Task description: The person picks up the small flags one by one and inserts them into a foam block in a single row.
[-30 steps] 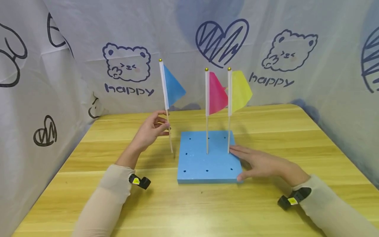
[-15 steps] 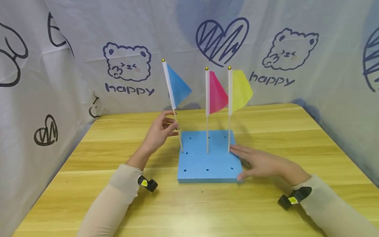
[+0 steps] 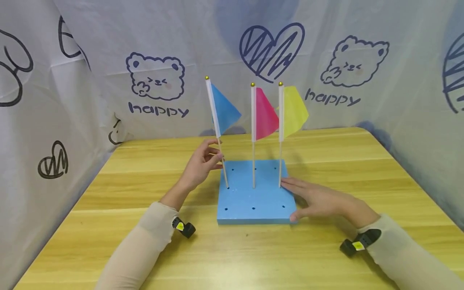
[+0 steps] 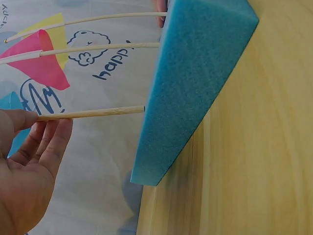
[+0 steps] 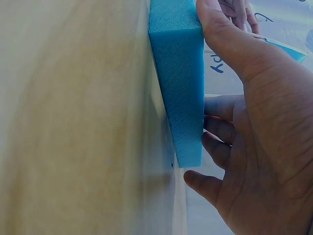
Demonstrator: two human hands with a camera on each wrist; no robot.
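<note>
In the head view, the left hand [image 3: 201, 165] pinches the thin wooden stick of the blue flag [image 3: 222, 108] between thumb and fingers, a little above the blue foam board [image 3: 253, 199]. The stick is the long axis: it runs nearly upright, leaning slightly to the left at the top, and its lower tip stands at a hole in the left part of the middle row of the board. The flag is therefore just right of the left hand, and this hand is clearly the nearer one. The right hand [image 3: 319, 199] lies on the right edge of the board with straight fingers and holds nothing. The pink flag [image 3: 264, 114] and the yellow flag [image 3: 293, 110] stand upright in the same row, on a wooden table [image 3: 326, 257].

In the left wrist view, the fingers [image 4: 46, 142] close on the stick [image 4: 93, 113], and its tip meets the foam board [image 4: 195, 83] surface; how deep it sits, one cannot tell.

In the right wrist view, the right hand [image 5: 259, 127] presses flat on the side of the foam board [image 5: 178, 83], thumb over the top, fingers extended along the edge.
</note>
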